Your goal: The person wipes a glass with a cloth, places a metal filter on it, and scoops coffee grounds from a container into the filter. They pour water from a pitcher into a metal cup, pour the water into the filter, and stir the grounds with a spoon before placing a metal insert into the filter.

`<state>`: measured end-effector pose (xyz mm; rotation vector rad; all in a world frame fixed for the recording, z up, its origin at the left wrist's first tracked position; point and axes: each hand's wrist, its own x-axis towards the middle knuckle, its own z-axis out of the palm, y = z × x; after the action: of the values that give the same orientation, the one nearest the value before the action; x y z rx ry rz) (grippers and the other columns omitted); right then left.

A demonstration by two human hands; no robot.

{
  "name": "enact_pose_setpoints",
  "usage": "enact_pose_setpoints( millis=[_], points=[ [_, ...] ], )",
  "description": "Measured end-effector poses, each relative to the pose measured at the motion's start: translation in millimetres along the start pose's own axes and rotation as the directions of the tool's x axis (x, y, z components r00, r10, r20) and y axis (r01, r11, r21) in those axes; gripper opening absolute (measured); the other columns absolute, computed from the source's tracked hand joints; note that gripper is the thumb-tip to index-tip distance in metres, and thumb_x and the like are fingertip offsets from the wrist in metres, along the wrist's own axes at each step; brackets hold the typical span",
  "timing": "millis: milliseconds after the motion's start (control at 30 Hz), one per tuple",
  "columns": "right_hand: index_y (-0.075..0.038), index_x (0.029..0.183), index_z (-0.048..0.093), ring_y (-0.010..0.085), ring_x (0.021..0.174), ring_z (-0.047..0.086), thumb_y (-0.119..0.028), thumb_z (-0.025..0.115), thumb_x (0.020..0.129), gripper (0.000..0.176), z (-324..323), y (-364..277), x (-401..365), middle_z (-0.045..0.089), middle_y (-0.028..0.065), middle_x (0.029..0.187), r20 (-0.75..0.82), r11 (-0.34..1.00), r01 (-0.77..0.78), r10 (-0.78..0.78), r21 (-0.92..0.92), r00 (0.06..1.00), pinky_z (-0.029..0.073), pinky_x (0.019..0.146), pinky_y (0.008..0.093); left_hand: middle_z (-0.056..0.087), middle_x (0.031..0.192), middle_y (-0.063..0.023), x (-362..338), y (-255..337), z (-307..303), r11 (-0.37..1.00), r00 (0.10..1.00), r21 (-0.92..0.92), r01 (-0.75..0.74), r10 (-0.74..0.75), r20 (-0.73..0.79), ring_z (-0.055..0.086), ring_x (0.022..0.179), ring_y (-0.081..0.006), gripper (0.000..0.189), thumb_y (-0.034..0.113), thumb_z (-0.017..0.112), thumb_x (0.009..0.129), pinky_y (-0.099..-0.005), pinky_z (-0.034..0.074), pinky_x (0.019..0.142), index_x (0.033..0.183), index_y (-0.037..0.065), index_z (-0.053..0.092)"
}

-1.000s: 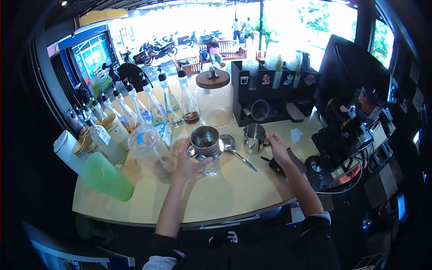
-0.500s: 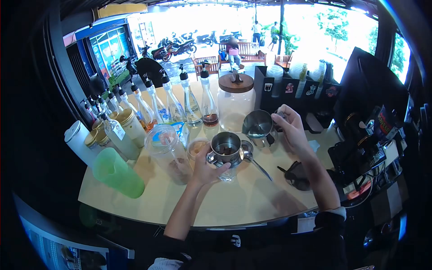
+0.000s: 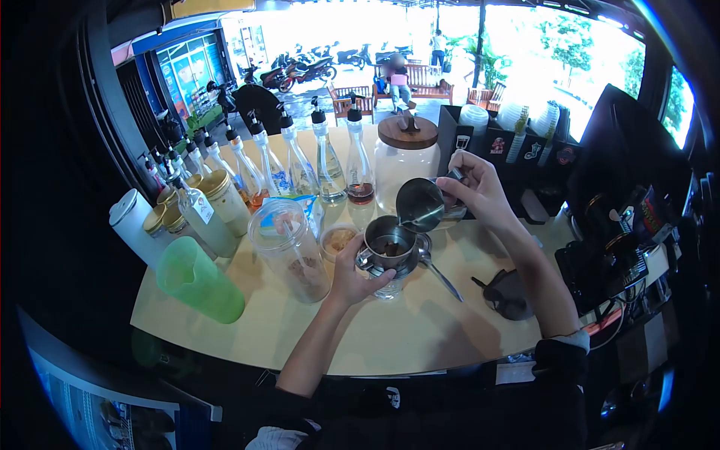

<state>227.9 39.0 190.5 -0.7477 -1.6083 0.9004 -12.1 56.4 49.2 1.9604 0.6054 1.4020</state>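
Note:
My left hand point(image 3: 358, 276) is wrapped round the side of a small metal filter cup point(image 3: 389, 238), which stands on a glass point(image 3: 388, 291) and has something dark inside. My right hand point(image 3: 480, 189) grips the handle of a metal pitcher point(image 3: 421, 205). The pitcher is tilted to the left, its spout just over the rim of the cup. A metal spoon point(image 3: 441, 277) lies right of the cup. Behind my left hand sits a small bowl point(image 3: 341, 241) with pale brown contents. A clear lidded tumbler point(image 3: 291, 255) stands to the left.
A green pitcher point(image 3: 200, 281), jars point(image 3: 223, 201) and pump bottles point(image 3: 360, 169) line the left and back. A wooden-lidded glass jar point(image 3: 406, 161) stands behind. At right are a dark pouch-like object point(image 3: 508, 294) and a cup holder point(image 3: 480, 135). A person point(image 3: 399, 81) sits outside.
My right hand has tipped the metal pitcher and brought it left, over the cup. My left hand keeps its hold on the cup. The whole view has shifted slightly.

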Motion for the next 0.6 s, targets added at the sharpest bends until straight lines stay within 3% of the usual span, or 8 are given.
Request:
enact_pose_setpoints(
  millis=[233, 300, 600],
  points=[
    [-0.002, 0.083, 0.050, -0.0004, 0.070, 0.054, -0.004, 0.067, 0.085, 0.017, 4, 1, 5, 0.059, -0.0012, 0.079, -0.014, 0.997, 0.022, -0.023, -0.079, 1.000, 0.044, 0.059, 0.0155, 0.065, 0.102, -0.0113, -1, -2, 0, 1.000, 1.000, 0.016, -0.003, 0.003, 0.001, 0.063, 0.097, -0.0205, 0.063, 0.021, 0.081, 0.063, -0.0330, 0.049, 0.087, 0.115, 0.000, 0.055],
    [-0.004, 0.080, 0.048, -0.0014, 0.065, 0.049, -0.008, 0.068, 0.085, 0.021, 2, 3, 8, 0.057, -0.0028, 0.073, 0.010, 0.972, 0.048, -0.047, -0.230, 0.999, 0.039, 0.056, 0.0174, 0.065, 0.102, -0.0113, -1, -4, 0, 1.000, 1.000, 0.008, 0.016, -0.016, -0.003, 0.063, 0.097, -0.0207, 0.063, 0.021, 0.082, 0.062, -0.0334, 0.049, 0.088, 0.115, 0.000, 0.055],
    [-0.004, 0.077, 0.044, -0.0008, 0.059, 0.038, -0.010, 0.069, 0.084, 0.026, 16, -11, 6, 0.045, -0.0048, 0.064, -0.008, 0.956, 0.052, -0.057, -0.288, 0.998, 0.031, 0.052, 0.0197, 0.065, 0.102, -0.0114, -1, -4, 1, 1.000, 1.000, -0.013, 0.016, -0.016, -0.010, 0.064, 0.097, -0.0211, 0.062, 0.021, 0.082, 0.061, -0.0333, 0.049, 0.087, 0.114, 0.000, 0.056]
  ],
)
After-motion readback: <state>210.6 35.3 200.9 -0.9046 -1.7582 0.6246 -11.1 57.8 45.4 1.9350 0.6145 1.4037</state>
